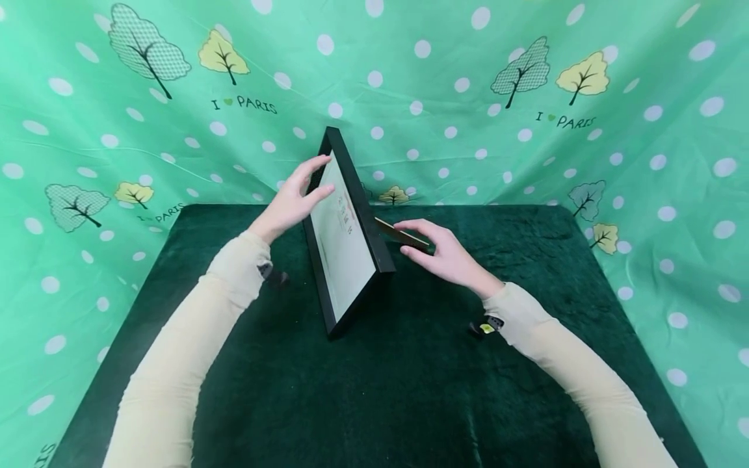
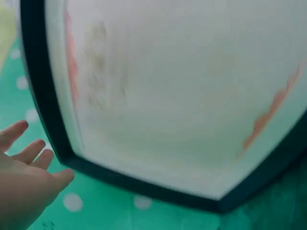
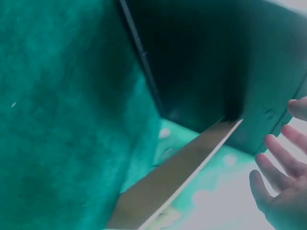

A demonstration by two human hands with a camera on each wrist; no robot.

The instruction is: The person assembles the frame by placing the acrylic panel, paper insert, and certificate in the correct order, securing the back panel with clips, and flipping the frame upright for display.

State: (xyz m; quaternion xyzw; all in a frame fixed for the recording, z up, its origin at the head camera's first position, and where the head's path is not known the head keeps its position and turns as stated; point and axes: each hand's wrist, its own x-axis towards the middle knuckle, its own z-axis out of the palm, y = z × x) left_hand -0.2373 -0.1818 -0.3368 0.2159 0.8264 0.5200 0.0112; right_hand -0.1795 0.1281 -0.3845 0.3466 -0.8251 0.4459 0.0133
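A black picture frame (image 1: 358, 195) with a pale print stands tilted in the middle of the table. Its back panel (image 3: 196, 62) and the thin support leg (image 3: 177, 175) folded out behind it show in the right wrist view. The left hand (image 1: 291, 203), fingers loosely spread, is beside the frame's upper left edge; the left wrist view has it just off a corner of the black border (image 2: 34, 72). On the other side, the right hand (image 1: 440, 252) hovers by the outer end of the leg, with relaxed fingers apart from the back panel in its wrist view.
A dark green velvety cloth (image 1: 363, 403) covers the table. Behind and at both sides hangs a green curtain (image 1: 374, 45) with white dots and printed trees. Small dark devices are strapped at both wrists, over light sleeves (image 1: 170, 354).
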